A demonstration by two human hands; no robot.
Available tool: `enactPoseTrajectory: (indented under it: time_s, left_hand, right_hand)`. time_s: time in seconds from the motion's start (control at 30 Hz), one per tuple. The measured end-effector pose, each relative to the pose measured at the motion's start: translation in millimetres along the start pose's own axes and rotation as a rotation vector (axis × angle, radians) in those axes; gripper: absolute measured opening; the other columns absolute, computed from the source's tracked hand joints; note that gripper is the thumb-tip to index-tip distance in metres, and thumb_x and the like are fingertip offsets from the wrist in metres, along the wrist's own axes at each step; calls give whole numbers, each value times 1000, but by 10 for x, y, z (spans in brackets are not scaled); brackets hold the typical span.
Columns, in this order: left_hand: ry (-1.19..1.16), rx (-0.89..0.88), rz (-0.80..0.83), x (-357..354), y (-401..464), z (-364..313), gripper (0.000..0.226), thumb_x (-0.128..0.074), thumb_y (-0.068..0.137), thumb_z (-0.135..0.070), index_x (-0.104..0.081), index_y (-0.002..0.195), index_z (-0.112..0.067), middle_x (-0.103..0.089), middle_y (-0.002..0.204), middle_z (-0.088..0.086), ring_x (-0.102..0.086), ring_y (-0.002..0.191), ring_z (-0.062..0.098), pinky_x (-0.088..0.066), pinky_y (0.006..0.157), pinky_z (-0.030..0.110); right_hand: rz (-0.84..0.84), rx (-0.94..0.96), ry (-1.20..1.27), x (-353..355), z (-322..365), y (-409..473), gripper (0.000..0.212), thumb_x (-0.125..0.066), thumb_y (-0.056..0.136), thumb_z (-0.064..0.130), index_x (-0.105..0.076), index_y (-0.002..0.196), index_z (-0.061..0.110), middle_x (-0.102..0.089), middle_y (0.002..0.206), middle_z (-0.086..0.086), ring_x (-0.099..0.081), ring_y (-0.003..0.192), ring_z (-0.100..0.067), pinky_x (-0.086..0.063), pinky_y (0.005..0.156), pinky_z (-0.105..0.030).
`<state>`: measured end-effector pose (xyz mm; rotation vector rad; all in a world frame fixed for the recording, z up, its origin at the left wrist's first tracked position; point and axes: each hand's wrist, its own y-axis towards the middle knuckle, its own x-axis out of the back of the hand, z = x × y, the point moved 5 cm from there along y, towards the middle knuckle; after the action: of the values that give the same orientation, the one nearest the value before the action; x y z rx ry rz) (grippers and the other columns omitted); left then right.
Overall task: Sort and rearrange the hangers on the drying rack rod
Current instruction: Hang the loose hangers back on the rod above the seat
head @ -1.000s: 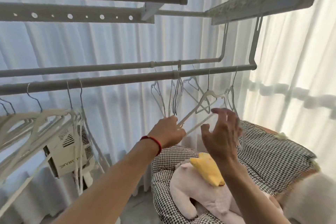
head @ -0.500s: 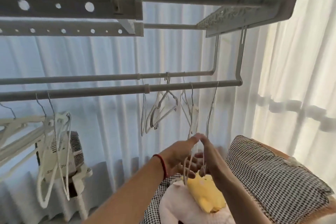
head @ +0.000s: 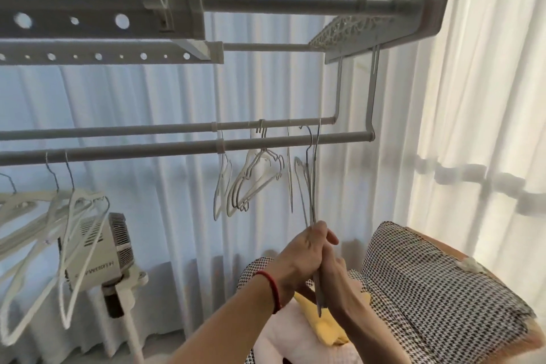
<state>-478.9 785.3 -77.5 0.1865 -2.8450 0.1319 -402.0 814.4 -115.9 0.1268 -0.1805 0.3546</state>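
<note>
Both hands meet low in the middle, pressed palm to palm around a thin bunch of hangers (head: 313, 186) seen edge-on; the left hand (head: 298, 257) wraps its fingers round the bunch from the left, thumb on top, and the right hand (head: 334, 272) closes on it from the other side (most of its fingers are hidden behind the left hand); a red band (head: 270, 289) circles the left wrist. The held bunch rises nearly straight up from the hands, and its hooks sit at the right end of the rod (head: 147, 149), the nearer of the two lower bars, though whether every hook is over the bar cannot be told. Just left of it a single hanger (head: 289, 180) hangs edge-on; further left a tilted cluster (head: 257, 180) hangs from the bar behind, with one more hanger (head: 221, 186) beside it. At the far left a large white group (head: 53, 230) hangs from the rod, splayed and slanting, in front of a fan (head: 100, 248) on a stand. Below the hands lie a pink and yellow toy (head: 325, 331) and a checked cushion (head: 437, 289); pale curtains (head: 472, 97) fill the background.
</note>
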Motion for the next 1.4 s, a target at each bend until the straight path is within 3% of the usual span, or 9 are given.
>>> enactPoseTrajectory:
  time_s: [0.17,0.37,0.53,0.67,0.83,0.9,0.97,1.27,1.4]
  left_hand:
    - [-57,-32,29,4,-386,239,51,-30,102,-64,-63,107,-25,-61,100,10,-61,74,25,-55,51,37]
    - [98,-81,110,144,-946,618,45,-30,105,-52,-63,122,-26,-56,98,-7,-54,70,2,-49,56,19]
    - [273,-64,200,371,-1395,1170,48,-30,104,-50,-64,121,-20,-65,103,-16,-51,64,-21,-43,60,3]
    - [311,-3,232,655,-1734,1559,45,-33,108,-37,-64,127,-9,-66,67,-23,-52,48,-16,-43,51,7]
    - [295,65,260,954,-2083,1861,39,-34,108,-35,-66,124,-21,-60,83,-19,-53,60,0,-40,52,11]
    - [256,81,261,1057,-2176,1985,38,-35,102,-47,-70,112,-36,-61,82,-15,-44,69,24,-38,50,23]
    - [257,97,261,1147,-2230,2084,36,-36,98,-55,-69,107,-46,-48,86,5,-40,71,25,-40,49,26]
    - [231,162,196,1363,-2379,2249,41,-36,99,-63,-69,114,-44,-43,92,8,-42,74,24,-44,61,38]
    - [185,169,164,1423,-2395,2237,39,-36,102,-55,-71,113,-41,-55,79,-23,-40,76,26,-44,60,35]
  right_hand:
    - [170,151,-211,54,216,-477,52,-29,100,52,-66,99,15,-68,84,0,-64,76,0,-52,70,-20]
    - [-213,293,-496,334,227,-726,31,-63,94,25,-75,65,19,-67,54,2,-53,44,-2,-41,51,-22]
    - [-515,612,-368,432,639,-1010,23,-67,96,23,-63,116,13,-67,115,-7,-66,95,-14,-50,74,-11]
    - [-99,717,-681,104,599,-1009,54,-70,95,38,-56,144,22,-52,149,9,-43,141,-10,-38,115,-33]
    - [180,692,-699,-379,455,-1153,69,-72,81,56,-61,141,24,-55,142,17,-47,136,2,-26,112,-5]
    - [181,700,-684,-512,421,-1194,67,-75,80,53,-64,139,23,-60,140,13,-53,130,2,-33,109,-7]
    - [151,715,-627,-606,413,-1209,58,-77,82,48,-69,133,23,-67,135,9,-59,124,2,-40,105,-8]
    - [91,714,-539,-907,358,-1181,60,-83,78,50,-69,131,24,-71,128,8,-65,118,-3,-52,103,-29]
    - [52,626,-520,-939,284,-1159,77,-79,74,60,-61,139,24,-67,134,7,-60,125,-5,-47,107,-28]
